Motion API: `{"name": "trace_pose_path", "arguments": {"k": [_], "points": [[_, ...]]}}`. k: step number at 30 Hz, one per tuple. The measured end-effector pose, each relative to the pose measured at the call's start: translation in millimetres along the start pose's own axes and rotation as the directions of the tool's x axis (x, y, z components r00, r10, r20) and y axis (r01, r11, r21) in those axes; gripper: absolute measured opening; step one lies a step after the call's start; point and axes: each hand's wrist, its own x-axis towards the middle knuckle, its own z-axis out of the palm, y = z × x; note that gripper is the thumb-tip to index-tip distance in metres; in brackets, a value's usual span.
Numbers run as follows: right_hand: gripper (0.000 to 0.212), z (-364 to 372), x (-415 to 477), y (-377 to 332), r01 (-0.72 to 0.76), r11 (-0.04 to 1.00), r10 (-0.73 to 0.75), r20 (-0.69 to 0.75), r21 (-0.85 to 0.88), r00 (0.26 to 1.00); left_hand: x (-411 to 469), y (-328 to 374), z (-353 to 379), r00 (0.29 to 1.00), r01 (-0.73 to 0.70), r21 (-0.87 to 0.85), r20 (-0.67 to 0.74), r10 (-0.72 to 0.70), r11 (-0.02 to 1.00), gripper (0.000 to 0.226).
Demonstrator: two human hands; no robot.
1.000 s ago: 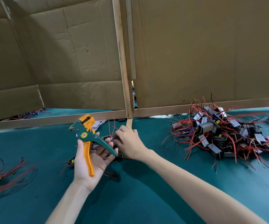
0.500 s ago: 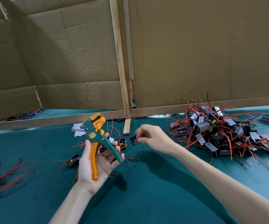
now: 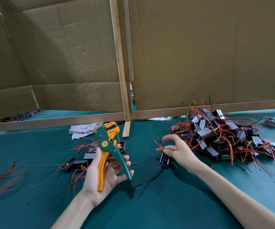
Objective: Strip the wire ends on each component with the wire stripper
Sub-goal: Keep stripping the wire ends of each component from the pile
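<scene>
Wire stripper (image 3: 107, 146) sat in the left hand (image 3: 100, 177), fingers curled round its handles, over mid-worktop (image 3: 166, 205). The right hand (image 3: 178, 150) pinched one component (image 3: 165, 159) by its wires, beside the pile (image 3: 224, 138) by the far right edge.

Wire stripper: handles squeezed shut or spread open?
Spread open. The wire stripper lies in the left hand, orange handle along the palm, green handle angled away across the fingers. The right hand pinches a component by its wires.
</scene>
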Motion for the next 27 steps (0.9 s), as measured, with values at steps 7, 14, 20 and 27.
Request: {"name": "trace_pose_path", "arguments": {"k": [7, 14, 20, 27], "points": [[0.016, 4, -8, -4, 0.013, 0.989, -0.018, -0.036, -0.15, 0.999, -1, -9, 5, 0.997, 0.072, 0.081, 0.029, -0.075, 0.994, 0.063], [0.016, 5, -21, -19, -0.005, 0.949, -0.011, 0.047, 0.315, 0.999, -4, -11, 4, 0.994, 0.096, 0.104, 0.045, -0.101, 0.99, 0.064], [0.022, -2, -25, -31, -0.171, 0.877, 0.11, 0.158, 0.45, 0.981, -6, -8, 7, 0.988, 0.134, 0.085, 0.073, -0.14, 0.987, 0.066], [0.025, -5, -32, -39, -0.217, 0.844, 0.091, 0.267, 0.491, 0.959, 4, -8, 32, 0.993, 0.103, 0.298, 0.019, -0.114, 0.949, 0.083]]}}
